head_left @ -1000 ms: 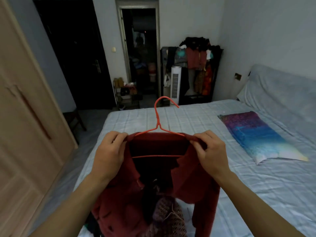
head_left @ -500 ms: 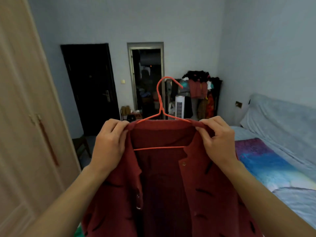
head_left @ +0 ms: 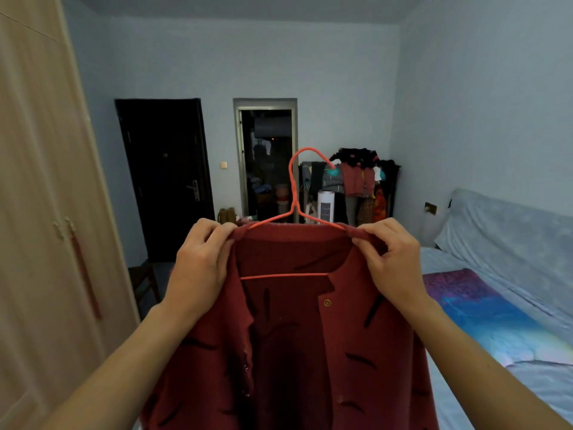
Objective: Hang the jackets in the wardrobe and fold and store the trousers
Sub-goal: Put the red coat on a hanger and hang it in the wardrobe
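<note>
A dark red jacket (head_left: pixel 291 342) with black flecks hangs open-fronted on an orange wire hanger (head_left: pixel 293 193), held up in front of me. My left hand (head_left: pixel 201 265) grips the jacket's left shoulder over the hanger's end. My right hand (head_left: pixel 390 259) pinches the right shoulder the same way. The hanger's hook points up and to the right. The wooden wardrobe (head_left: pixel 46 212) stands at the left with its doors closed. No trousers show in this view.
A bed (head_left: pixel 502 305) with pale sheets and a blue-purple pillow (head_left: pixel 483 311) lies at the right. At the far wall are a dark door (head_left: pixel 164 178), an open doorway (head_left: pixel 266 162), a loaded clothes rack (head_left: pixel 362 181) and a white fan heater (head_left: pixel 325 206). A stool (head_left: pixel 144 280) stands beside the wardrobe.
The jacket on its hanger has been lifted off the bed to chest height, and my view has tilted up. Both hands keep their grip on the shoulders.
</note>
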`<action>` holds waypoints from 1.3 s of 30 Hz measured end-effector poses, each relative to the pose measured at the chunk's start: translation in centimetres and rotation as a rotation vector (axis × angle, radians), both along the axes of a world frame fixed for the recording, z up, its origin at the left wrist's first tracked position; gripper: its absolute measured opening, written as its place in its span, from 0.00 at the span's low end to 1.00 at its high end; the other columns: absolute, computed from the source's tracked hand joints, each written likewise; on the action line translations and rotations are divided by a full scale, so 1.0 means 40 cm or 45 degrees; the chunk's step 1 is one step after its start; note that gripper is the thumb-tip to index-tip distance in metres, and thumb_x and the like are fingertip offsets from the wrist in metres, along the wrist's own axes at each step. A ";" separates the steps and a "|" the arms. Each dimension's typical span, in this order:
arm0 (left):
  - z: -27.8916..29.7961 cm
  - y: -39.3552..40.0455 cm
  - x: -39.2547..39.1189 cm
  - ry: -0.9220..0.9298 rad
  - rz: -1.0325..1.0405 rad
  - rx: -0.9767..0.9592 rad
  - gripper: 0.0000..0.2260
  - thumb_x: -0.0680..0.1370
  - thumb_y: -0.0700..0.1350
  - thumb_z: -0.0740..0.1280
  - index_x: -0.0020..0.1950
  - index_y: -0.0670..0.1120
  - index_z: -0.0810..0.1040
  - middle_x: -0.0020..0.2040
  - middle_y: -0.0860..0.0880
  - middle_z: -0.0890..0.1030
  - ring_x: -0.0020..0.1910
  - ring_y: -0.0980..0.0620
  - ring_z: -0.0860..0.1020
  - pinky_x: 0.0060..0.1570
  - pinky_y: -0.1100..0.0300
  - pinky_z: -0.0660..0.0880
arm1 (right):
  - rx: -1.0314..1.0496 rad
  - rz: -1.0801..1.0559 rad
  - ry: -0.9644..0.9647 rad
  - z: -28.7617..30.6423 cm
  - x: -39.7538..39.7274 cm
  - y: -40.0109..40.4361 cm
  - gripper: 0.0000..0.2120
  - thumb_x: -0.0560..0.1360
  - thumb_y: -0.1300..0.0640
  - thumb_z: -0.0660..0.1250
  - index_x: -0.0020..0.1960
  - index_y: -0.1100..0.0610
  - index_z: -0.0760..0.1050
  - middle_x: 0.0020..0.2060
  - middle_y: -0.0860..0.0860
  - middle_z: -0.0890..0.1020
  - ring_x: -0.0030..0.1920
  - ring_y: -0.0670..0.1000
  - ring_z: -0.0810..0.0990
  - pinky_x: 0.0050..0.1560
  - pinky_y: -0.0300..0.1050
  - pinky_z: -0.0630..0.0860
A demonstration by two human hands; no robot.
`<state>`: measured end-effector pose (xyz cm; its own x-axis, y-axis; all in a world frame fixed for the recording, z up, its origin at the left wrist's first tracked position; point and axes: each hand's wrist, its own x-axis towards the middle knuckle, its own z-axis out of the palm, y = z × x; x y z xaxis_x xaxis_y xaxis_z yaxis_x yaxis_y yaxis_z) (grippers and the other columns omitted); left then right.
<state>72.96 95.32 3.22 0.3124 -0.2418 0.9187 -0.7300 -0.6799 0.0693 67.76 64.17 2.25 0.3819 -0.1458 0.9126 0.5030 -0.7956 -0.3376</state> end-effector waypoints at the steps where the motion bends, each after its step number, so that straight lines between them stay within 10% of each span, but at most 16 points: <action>1: -0.016 0.000 0.000 0.023 -0.004 0.007 0.11 0.81 0.40 0.62 0.59 0.37 0.79 0.49 0.45 0.74 0.46 0.49 0.74 0.51 0.59 0.73 | 0.004 0.016 0.035 -0.017 0.006 -0.001 0.04 0.74 0.62 0.74 0.47 0.56 0.83 0.41 0.48 0.78 0.42 0.44 0.78 0.45 0.32 0.71; 39: -0.130 -0.058 -0.076 0.137 -0.002 -0.154 0.07 0.79 0.36 0.67 0.55 0.36 0.82 0.44 0.47 0.74 0.40 0.54 0.73 0.43 0.67 0.71 | -0.164 0.000 -0.034 -0.084 -0.014 0.010 0.06 0.74 0.69 0.70 0.46 0.60 0.83 0.41 0.50 0.81 0.44 0.49 0.79 0.47 0.50 0.77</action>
